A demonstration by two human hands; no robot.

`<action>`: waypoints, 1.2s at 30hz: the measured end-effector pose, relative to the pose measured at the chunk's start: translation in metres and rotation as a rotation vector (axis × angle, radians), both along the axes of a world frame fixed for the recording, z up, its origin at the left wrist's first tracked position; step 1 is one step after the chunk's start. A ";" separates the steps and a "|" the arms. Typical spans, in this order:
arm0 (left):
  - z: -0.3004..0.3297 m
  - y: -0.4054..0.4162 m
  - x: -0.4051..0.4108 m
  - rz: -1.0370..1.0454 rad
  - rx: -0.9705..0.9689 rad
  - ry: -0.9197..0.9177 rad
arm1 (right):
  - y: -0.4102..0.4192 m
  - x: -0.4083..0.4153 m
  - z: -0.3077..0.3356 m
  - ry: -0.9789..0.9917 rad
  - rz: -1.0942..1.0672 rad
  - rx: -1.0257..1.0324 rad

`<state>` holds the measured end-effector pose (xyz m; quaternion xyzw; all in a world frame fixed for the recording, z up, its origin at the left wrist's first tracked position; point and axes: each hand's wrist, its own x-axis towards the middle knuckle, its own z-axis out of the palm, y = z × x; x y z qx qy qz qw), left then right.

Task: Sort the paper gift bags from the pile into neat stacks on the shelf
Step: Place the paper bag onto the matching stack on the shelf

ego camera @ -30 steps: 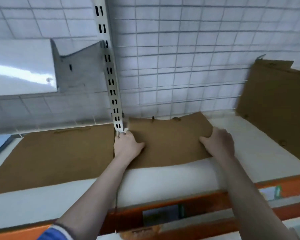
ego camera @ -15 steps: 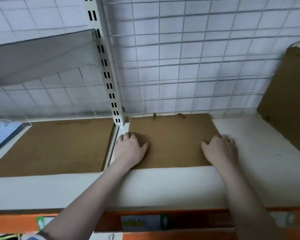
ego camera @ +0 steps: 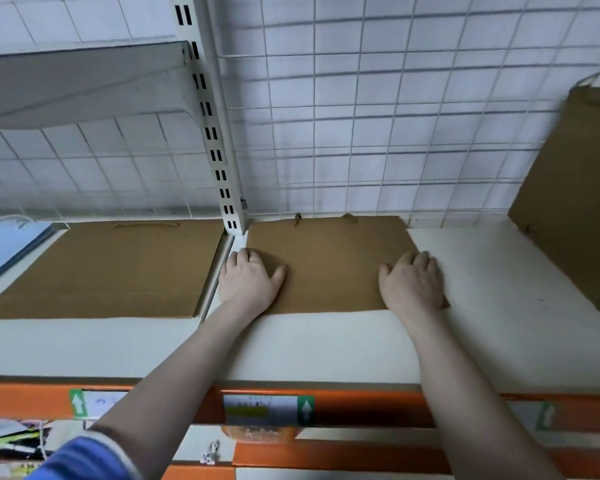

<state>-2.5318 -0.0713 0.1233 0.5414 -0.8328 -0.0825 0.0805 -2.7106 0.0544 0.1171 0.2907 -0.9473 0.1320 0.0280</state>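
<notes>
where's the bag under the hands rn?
Head view, centre: the bag lies flat on the shelf, just right of the slotted post, left hand and right hand on its side edges.

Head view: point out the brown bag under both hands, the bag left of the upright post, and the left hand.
Brown bag [ego camera: 329, 265], head view, bare middle of its face.
Left bag [ego camera: 111, 268], head view, centre of its face.
Left hand [ego camera: 246, 277], head view, back of the hand.

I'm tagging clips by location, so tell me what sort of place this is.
Probably a shop's display shelving: a white shelf with an orange price-label rail, a slotted upright against a wire grid back, and flat brown bags laid out.
</notes>
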 end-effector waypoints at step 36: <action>0.025 0.005 0.488 0.411 -0.405 0.153 | -0.084 0.452 0.021 0.104 0.642 -0.316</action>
